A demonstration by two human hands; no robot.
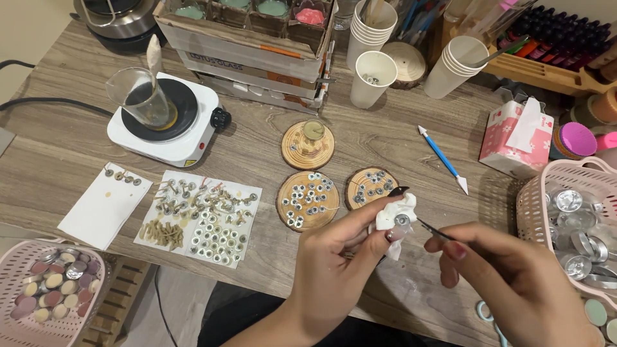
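Note:
My left hand (340,257) pinches a small round metal disc (402,220) wrapped in a wad of white tissue (393,215). A thin dark metal tool (434,231) is gripped in my right hand (514,276), its tip touching the disc. Both hands hover over the near edge of the wooden table (58,148). Just beyond them lie two wood-slice coasters (307,199) covered with several small metal wick tabs. A third wood slice (308,144) carries a small glass cup.
A white hot plate (168,119) holds a glass beaker at the left. White sheets (200,218) carry more wick tabs. Pink baskets sit at the bottom left (45,292) and right (565,218). Paper cups (371,77), a tissue box (517,136) and a blue tool (442,157) lie behind.

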